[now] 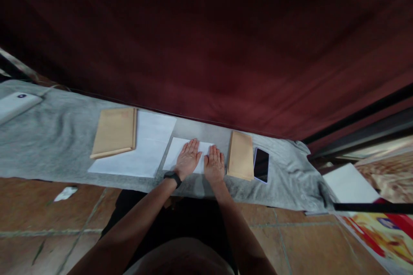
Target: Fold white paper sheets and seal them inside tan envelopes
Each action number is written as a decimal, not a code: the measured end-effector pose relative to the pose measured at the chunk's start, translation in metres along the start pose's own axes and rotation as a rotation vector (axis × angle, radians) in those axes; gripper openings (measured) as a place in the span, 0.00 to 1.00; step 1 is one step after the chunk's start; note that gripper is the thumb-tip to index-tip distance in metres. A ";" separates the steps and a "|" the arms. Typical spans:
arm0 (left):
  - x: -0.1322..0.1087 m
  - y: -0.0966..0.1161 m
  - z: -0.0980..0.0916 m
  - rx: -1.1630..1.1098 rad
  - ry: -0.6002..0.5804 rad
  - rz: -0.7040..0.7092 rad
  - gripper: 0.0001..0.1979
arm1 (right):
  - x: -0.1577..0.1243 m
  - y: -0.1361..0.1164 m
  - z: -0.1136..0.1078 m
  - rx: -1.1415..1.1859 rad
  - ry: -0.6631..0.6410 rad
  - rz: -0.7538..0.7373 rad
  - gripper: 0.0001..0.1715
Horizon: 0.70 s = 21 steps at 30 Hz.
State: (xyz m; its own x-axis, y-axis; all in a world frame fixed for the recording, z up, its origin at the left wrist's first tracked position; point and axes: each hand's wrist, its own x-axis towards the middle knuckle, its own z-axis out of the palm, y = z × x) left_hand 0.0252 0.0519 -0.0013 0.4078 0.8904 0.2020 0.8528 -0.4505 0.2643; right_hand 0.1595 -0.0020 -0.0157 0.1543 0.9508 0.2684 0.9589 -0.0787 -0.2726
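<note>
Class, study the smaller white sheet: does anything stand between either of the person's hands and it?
Nothing visible does: the left hand and right hand rest directly on the white sheet. The nearby brown stack lies beyond the right hand.

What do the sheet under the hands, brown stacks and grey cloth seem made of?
Sheet: likely matte paper; flat, white, crisp-edged. Left brown stack and right brown stack: probably kraft paper or card; tan, dull. Grey cloth: perhaps plush fabric; soft, mottled folds.
</note>
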 end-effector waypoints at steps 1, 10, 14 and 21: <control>0.001 -0.004 -0.001 0.005 0.002 -0.008 0.30 | 0.000 0.000 0.000 0.000 0.004 -0.001 0.31; -0.008 -0.022 0.002 0.026 0.051 -0.111 0.32 | 0.000 0.000 -0.001 -0.027 -0.002 -0.006 0.31; -0.018 -0.029 0.001 0.041 0.078 -0.115 0.32 | 0.001 -0.002 -0.001 -0.015 0.006 0.005 0.31; -0.022 -0.028 -0.007 0.076 0.056 -0.085 0.29 | 0.016 -0.037 0.003 0.091 -0.087 -0.076 0.29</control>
State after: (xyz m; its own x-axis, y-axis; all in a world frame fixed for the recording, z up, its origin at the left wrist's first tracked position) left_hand -0.0101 0.0447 -0.0064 0.3162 0.9193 0.2345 0.9065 -0.3657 0.2112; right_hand 0.1261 0.0168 -0.0039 0.0574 0.9758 0.2110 0.9409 0.0178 -0.3383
